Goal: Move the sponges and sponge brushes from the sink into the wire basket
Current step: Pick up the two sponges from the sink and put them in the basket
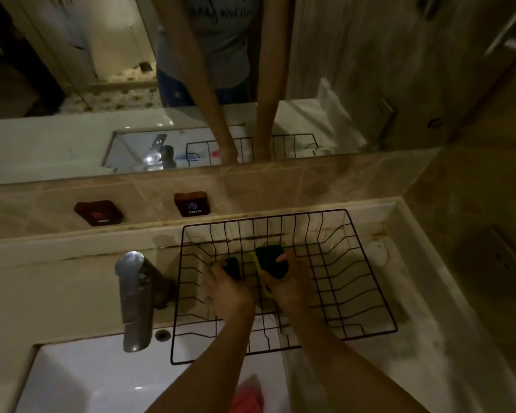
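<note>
Two bare forearms reach up from the bottom edge, past a soft pink item [248, 394] lying in the white rectangular sink basin [81, 380]; what it is cannot be told in this dim light. Both hands are inside the black wire basket [370, 272], which sits on the pale stone counter [429, 338] with its near left corner overhanging the sink. The left hand [228, 289] has its fingers curled around one small dark green sponge [232, 268]. The right hand [286, 286] grips a second, larger dark green sponge with a yellow edge [271, 260], thumb on top and fingers wrapped beneath. So two sponges are counted, both held low over the basket floor; whether they touch the wires cannot be told.

One brushed metal tap [136, 296] stands left of the basket, its spout over the sink, with one round overflow hole [161, 334] just beside it. Two dark wall plates sit on the beige tiled backsplash: one reading HOT [99, 212], one reading COLD [193, 204]. Above them a wide mirror [72, 84] reflects the arms, the basket and the tap. One white soap-like lump [377, 251] rests on the counter right of the basket. The room is dimly lit, with tiled walls on the right.
</note>
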